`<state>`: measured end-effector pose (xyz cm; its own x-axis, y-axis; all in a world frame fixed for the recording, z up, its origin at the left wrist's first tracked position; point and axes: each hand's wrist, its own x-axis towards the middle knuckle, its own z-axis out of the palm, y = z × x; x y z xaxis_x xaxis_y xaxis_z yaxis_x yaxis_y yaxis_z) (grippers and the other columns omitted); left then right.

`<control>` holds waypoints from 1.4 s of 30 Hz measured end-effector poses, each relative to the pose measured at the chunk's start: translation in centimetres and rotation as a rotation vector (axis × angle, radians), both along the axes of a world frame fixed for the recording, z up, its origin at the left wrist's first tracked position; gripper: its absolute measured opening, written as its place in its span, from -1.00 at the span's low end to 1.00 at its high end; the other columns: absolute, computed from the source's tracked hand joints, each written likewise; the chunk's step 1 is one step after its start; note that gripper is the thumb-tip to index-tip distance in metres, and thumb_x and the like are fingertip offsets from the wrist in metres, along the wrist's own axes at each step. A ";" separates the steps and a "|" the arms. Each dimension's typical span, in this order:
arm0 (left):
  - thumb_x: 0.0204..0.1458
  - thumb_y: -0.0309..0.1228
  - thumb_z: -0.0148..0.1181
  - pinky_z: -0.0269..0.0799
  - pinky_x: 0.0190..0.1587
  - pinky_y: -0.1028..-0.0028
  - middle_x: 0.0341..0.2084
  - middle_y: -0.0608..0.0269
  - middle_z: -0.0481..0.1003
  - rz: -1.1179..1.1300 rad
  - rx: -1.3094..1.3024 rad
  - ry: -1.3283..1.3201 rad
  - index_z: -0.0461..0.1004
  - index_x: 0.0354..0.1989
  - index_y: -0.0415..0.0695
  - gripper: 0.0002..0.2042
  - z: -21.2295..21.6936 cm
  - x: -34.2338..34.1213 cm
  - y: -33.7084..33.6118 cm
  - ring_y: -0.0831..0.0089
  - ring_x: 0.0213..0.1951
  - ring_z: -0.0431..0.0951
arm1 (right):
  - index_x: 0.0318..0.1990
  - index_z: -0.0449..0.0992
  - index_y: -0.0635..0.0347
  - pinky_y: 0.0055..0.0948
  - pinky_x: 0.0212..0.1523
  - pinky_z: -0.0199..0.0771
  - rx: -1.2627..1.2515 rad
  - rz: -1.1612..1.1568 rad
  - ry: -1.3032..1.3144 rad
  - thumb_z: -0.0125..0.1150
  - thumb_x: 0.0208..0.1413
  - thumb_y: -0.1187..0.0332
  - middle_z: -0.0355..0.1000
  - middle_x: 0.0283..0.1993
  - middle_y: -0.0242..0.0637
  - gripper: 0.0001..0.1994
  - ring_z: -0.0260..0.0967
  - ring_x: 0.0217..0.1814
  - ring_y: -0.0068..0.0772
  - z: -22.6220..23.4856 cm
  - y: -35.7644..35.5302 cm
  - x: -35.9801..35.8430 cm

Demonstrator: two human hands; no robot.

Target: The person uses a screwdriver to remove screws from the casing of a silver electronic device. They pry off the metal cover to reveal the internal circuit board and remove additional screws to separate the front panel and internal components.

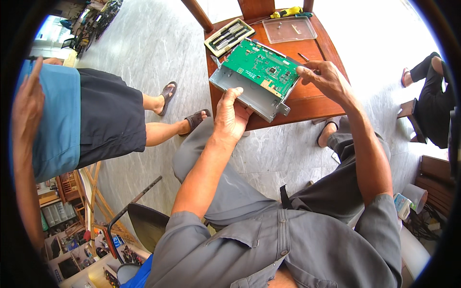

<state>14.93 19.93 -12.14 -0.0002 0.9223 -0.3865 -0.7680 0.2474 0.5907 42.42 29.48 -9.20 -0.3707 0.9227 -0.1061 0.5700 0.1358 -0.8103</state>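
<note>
A green circuit board (259, 65) lies on the far part of a shallow grey metal chassis (253, 93). The unit is held tilted over the seat of a reddish-brown wooden chair. My left hand (232, 115) grips the chassis at its near wall, thumb on top and fingers underneath. At the right edge, my right hand (329, 79) has its thumb and forefinger closed on the border of the board; its other fingers are curled. Metal brackets jut from the chassis's near right and left corners. The underside of the unit is hidden.
On the wooden seat (312, 103) lie a case of screwdrivers (229, 37), a clear tray (289, 30) with small parts, a yellow-handled tool (286, 13) and a thin dark tool (303, 57). One person stands close at left; another sits at far right.
</note>
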 end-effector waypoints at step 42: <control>0.28 0.10 0.12 0.58 0.15 0.07 0.15 -0.41 0.42 -0.452 -0.195 0.035 0.23 0.27 -0.50 -0.23 2.0 3.1 -1.5 -0.10 0.18 0.53 | 0.29 0.50 0.19 -0.50 -0.50 0.41 0.014 -0.199 0.129 0.29 0.23 -0.11 0.65 -0.28 -0.21 -0.36 0.37 -0.49 -0.64 -2.3 2.7 -0.9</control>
<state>17.98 18.44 -10.17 0.3669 0.7438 -0.5587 -0.5392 0.6594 0.5238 41.54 32.17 -11.51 -0.1908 0.9800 -0.0565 0.4787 0.0427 -0.8770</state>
